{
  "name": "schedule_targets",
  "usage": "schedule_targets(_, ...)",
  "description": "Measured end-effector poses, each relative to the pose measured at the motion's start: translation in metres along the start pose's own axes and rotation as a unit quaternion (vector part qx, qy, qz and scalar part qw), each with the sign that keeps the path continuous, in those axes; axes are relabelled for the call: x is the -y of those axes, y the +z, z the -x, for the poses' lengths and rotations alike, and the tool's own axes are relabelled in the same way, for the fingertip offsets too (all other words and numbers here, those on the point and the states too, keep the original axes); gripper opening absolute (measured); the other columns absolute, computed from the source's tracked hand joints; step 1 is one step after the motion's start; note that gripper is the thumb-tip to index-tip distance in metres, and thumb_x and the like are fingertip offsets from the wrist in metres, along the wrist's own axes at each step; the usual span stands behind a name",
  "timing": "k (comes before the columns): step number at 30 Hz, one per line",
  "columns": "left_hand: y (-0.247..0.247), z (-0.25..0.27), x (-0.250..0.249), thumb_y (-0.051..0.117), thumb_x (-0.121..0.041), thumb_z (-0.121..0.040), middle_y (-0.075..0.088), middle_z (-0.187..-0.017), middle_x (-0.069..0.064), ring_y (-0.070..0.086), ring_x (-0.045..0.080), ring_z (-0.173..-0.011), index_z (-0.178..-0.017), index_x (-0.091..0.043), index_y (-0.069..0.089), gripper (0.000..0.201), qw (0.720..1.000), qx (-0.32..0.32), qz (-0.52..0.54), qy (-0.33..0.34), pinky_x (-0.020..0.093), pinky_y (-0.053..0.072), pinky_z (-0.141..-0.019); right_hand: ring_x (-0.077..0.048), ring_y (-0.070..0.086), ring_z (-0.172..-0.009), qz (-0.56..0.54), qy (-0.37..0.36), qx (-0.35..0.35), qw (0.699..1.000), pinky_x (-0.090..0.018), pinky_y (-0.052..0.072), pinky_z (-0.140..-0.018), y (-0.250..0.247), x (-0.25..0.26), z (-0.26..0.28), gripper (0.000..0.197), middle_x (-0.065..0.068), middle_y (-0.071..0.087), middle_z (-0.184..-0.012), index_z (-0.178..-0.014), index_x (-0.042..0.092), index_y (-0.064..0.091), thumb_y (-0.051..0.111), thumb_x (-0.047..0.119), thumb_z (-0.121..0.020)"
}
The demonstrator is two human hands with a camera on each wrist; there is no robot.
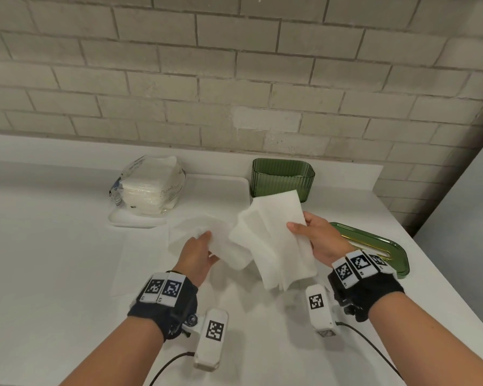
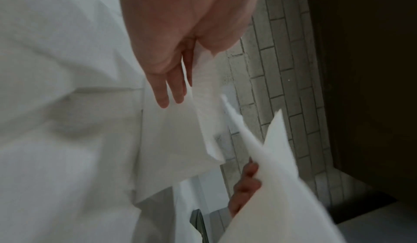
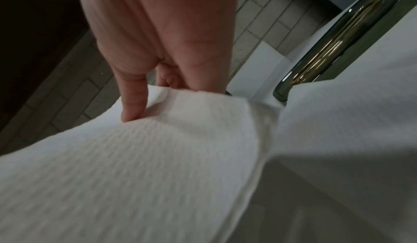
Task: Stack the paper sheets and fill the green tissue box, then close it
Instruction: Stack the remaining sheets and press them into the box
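My left hand (image 1: 205,246) pinches a white paper sheet (image 1: 190,235) by its near edge, just above the table. In the left wrist view that sheet (image 2: 176,148) runs between the thumb and fingers of the left hand (image 2: 182,75). My right hand (image 1: 300,232) grips a stack of white sheets (image 1: 273,240), held tilted over the table; the right wrist view shows its thumb pressed on the stack (image 3: 146,157). The green tissue box (image 1: 283,176) stands open behind the stack. Its green lid (image 1: 374,246) lies flat to the right.
A plastic pack of white sheets (image 1: 148,188) sits on a white tray (image 1: 129,220) at the back left. Another sheet (image 1: 140,260) lies flat on the white table left of my left hand. A brick wall runs behind; the table edge slants along the right.
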State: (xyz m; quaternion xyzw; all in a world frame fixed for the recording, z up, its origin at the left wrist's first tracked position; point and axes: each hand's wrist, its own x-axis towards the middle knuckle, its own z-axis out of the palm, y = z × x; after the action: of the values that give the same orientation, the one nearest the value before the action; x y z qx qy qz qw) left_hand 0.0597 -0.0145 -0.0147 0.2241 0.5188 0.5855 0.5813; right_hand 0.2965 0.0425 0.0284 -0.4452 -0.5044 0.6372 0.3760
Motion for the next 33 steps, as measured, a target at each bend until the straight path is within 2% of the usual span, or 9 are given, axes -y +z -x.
schedule_targets(5, 0.013, 0.004, 0.011, 0.050, -0.018, -0.085, 0.060, -0.117, 0.020, 0.057, 0.033, -0.110, -0.111, -0.002, 0.058, 0.031, 0.997, 0.035, -0.069, -0.028, 0.047, 0.039, -0.104, -0.019, 0.068, -0.085, -0.084, -0.031, 0.041, 0.995, -0.031, 0.058, -0.077, 0.022, 0.010, -0.006, 0.029, -0.009, 0.067, -0.105, -0.119, 0.006, 0.055, 0.051, 0.002, -0.091)
schedule_targets(8, 0.017, 0.011, 0.015, 0.043, -0.012, -0.094, 0.056, -0.128, 0.024, 0.053, 0.038, -0.118, -0.126, 0.000, 0.054, 0.035, 0.997, 0.043, -0.045, -0.046, 0.049, 0.037, -0.106, -0.015, 0.070, -0.086, -0.131, -0.054, 0.057, 0.988, -0.030, 0.058, -0.079, 0.032, 0.015, -0.009, 0.025, -0.003, 0.072, -0.100, -0.112, 0.013, 0.059, 0.050, 0.004, -0.091)
schedule_targets(11, 0.014, 0.015, 0.016, 0.040, -0.020, -0.099, 0.061, -0.124, 0.018, 0.056, 0.033, -0.117, -0.124, -0.003, 0.057, 0.034, 0.997, 0.048, 0.009, -0.059, 0.047, 0.037, -0.108, -0.014, 0.070, -0.084, -0.143, -0.053, 0.069, 0.986, -0.030, 0.058, -0.077, 0.036, 0.016, -0.010, 0.024, -0.002, 0.072, -0.098, -0.111, 0.014, 0.060, 0.049, 0.005, -0.092)
schedule_targets(15, 0.013, 0.027, 0.008, 0.042, -0.025, -0.098, 0.067, -0.117, 0.011, 0.060, 0.027, -0.111, -0.120, -0.009, 0.060, 0.032, 0.996, 0.045, 0.054, -0.062, 0.038, 0.042, -0.103, -0.022, 0.067, -0.087, -0.091, -0.006, 0.055, 0.994, -0.033, 0.058, -0.077, 0.039, 0.000, -0.015, 0.033, -0.011, 0.066, -0.107, -0.123, 0.003, 0.052, 0.052, 0.003, -0.090)
schedule_targets(17, 0.017, 0.038, 0.000, 0.043, -0.011, -0.098, 0.062, -0.121, 0.015, 0.057, 0.031, -0.113, -0.127, -0.005, 0.053, 0.031, 0.990, 0.070, 0.098, -0.074, 0.023, 0.046, -0.086, -0.025, 0.064, -0.090, -0.058, 0.019, 0.044, 0.997, -0.037, 0.054, -0.082, 0.043, -0.010, -0.017, 0.034, -0.014, 0.064, -0.109, -0.123, 0.000, 0.052, 0.055, 0.003, -0.090)
schedule_targets(19, 0.020, 0.044, -0.003, 0.038, -0.004, -0.098, 0.062, -0.118, 0.019, 0.057, 0.035, -0.110, -0.128, 0.000, 0.050, 0.032, 0.991, 0.073, 0.097, -0.060, 0.025, 0.047, -0.072, -0.027, 0.063, -0.092, -0.033, 0.035, 0.040, 0.998, -0.040, 0.051, -0.087, 0.046, -0.017, -0.019, 0.025, -0.015, 0.064, -0.111, -0.115, 0.002, 0.057, 0.055, 0.005, -0.090)
schedule_targets(22, 0.020, 0.045, -0.006, 0.036, -0.025, -0.099, 0.073, -0.098, 0.010, 0.065, 0.026, -0.096, -0.119, -0.008, 0.061, 0.035, 0.991, 0.090, 0.097, -0.032, 0.037, 0.050, -0.075, -0.028, 0.061, -0.099, -0.010, 0.044, 0.058, 0.997, -0.043, 0.047, -0.095, 0.049, -0.020, -0.020, 0.016, -0.016, 0.062, -0.116, -0.107, 0.008, 0.059, 0.054, 0.008, -0.091)
schedule_targets(26, 0.018, 0.040, -0.006, 0.040, -0.029, -0.098, 0.065, -0.119, 0.015, 0.060, 0.031, -0.111, -0.124, -0.008, 0.059, 0.039, 0.992, 0.082, 0.091, -0.013, 0.041, 0.050, -0.087, -0.027, 0.061, -0.099, -0.026, 0.046, 0.073, 0.996, -0.041, 0.047, -0.094, 0.052, -0.016, -0.017, 0.018, -0.013, 0.062, -0.114, -0.110, 0.009, 0.057, 0.050, 0.005, -0.093)
schedule_targets(33, 0.011, 0.030, -0.005, 0.039, -0.032, -0.097, 0.063, -0.125, 0.009, 0.057, 0.026, -0.117, -0.127, -0.013, 0.057, 0.039, 0.996, 0.053, 0.074, 0.012, 0.038, 0.047, -0.093, -0.027, 0.063, -0.094, -0.052, 0.010, 0.061, 0.997, -0.038, 0.054, -0.083, 0.054, -0.004, -0.016, 0.036, -0.017, 0.061, -0.118, -0.126, 0.002, 0.050, 0.052, 0.000, -0.090)
